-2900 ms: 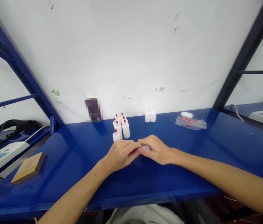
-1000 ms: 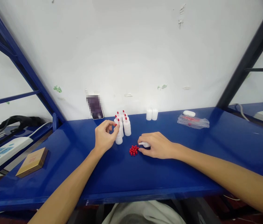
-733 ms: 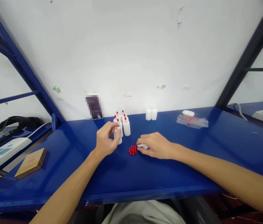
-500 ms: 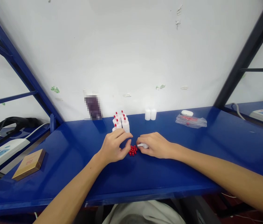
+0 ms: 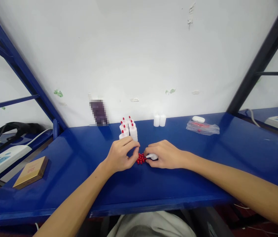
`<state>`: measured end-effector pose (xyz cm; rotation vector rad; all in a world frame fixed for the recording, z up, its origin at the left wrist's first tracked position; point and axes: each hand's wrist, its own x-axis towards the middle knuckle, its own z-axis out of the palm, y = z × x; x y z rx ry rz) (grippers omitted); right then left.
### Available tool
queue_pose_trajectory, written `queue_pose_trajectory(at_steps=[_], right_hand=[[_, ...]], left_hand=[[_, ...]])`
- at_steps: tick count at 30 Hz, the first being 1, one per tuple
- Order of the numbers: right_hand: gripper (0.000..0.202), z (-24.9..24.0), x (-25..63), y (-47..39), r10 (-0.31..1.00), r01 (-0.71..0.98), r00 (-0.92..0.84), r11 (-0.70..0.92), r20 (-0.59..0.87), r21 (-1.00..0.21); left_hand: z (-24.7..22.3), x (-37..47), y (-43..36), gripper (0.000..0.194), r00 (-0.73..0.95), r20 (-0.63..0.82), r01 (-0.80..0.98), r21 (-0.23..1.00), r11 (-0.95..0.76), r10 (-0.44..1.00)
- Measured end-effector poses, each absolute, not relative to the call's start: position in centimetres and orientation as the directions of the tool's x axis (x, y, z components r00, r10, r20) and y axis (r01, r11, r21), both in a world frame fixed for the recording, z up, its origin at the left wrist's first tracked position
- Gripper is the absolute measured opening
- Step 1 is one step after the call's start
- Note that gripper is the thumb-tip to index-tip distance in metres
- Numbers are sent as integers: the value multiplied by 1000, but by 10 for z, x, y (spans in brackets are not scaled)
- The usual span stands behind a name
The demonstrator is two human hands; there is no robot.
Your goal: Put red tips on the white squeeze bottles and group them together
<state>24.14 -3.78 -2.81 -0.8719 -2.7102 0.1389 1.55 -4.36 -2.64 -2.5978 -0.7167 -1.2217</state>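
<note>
Head view: the right hand (image 5: 163, 154) has thumb and fingers closed around a white plastic squeeze bottle with a tapered nozzle (image 5: 153, 156), low at the blue painted bench (image 5: 193, 187). Grip looks set back on the body so the nozzle stays exposed. Long axis runs roughly left-right, nozzle pointing left at the tight cluster of small red cylindrical plastic caps (image 5: 141, 158) (palm hides most of the body, so exact tilt is unclear). On the left hand (image 5: 122, 154), thumb and index curl toward each other just beside the cluster; can't tell whether they pinch a cap. Cluster sits between the hands, probably to keep reach short for both. White plastic bottles with red tips (image 5: 133, 133) stand upright, grouped close on the far side of the left hand, likely out of the way. Two white cylinders (image 5: 156, 120) stand farther right.
</note>
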Motion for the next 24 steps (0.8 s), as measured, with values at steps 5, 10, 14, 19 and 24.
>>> queue_pose_trajectory(at_steps=[5,10,14,19,24], right_hand=[[9,-28,242,-37,572,553,-787,820,228,-148],[10,-26,241,-38,581,564,-788,814,206,-139],[10,-25,241,-39,575,563,-795,818,193,-118],[10,-27,240,-39,626,583,-747,779,224,-230],[13,-28,235,-40,767,438,-569,588,297,-680]], left_hand=[[-27,16,-44,13,564,738,504,48,-863,370],[-27,17,-45,12,578,711,513,63,-856,400],[-26,16,-46,12,590,696,516,64,-854,409],[-27,17,-46,13,598,683,526,60,-848,420],[-29,17,-46,17,614,677,511,51,-858,406]])
